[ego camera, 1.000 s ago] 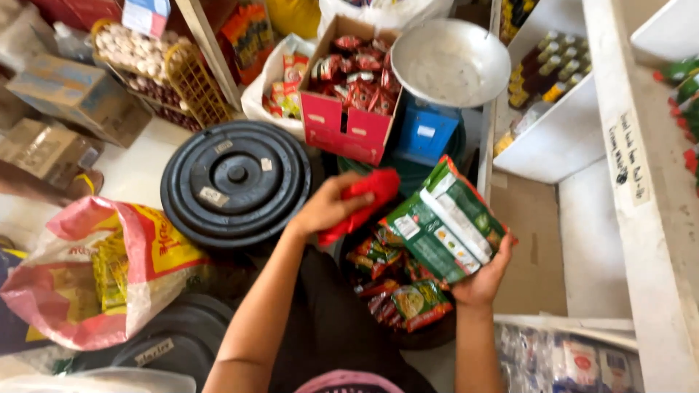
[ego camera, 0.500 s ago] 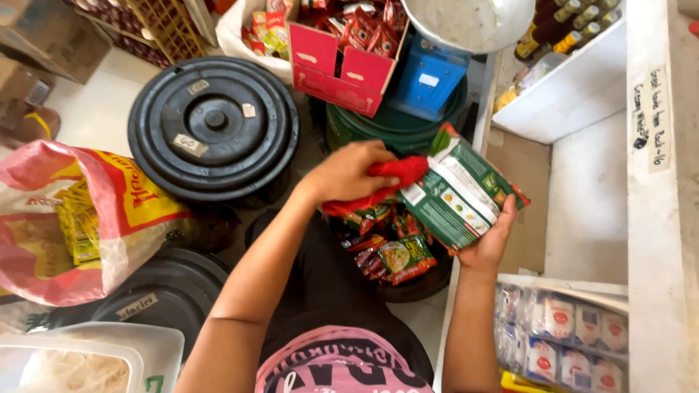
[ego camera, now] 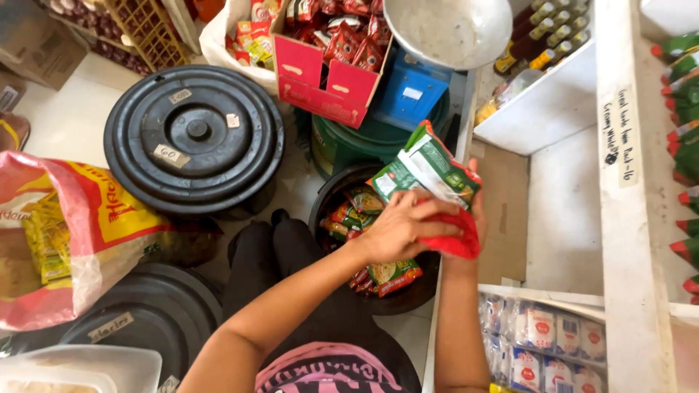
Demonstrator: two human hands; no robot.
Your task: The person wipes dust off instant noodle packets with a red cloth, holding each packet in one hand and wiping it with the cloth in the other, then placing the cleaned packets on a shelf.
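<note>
My right hand (ego camera: 478, 209) holds a small stack of green and white snack packets (ego camera: 428, 169) upright over a black bucket (ego camera: 325, 205). It is mostly hidden behind them. My left hand (ego camera: 397, 227) grips a red cloth (ego camera: 456, 239) and presses it against the lower side of the packets. The bucket below holds several more green and red packets (ego camera: 382, 273). Both forearms reach up from the bottom of the view, over my black-clad knees.
Two round black bins with lids (ego camera: 193, 138) (ego camera: 156, 309) stand at left, by a plastic bag of yellow packets (ego camera: 65, 233). Ahead are a red carton of packets (ego camera: 320, 81), a blue box (ego camera: 411, 91) and a metal bowl (ego camera: 448, 29). White shelves (ego camera: 564, 109) with bottles and packets fill the right.
My left hand with the red cloth has slid right and down across the green packets to their lower edge. My right hand has stayed under the stack.
</note>
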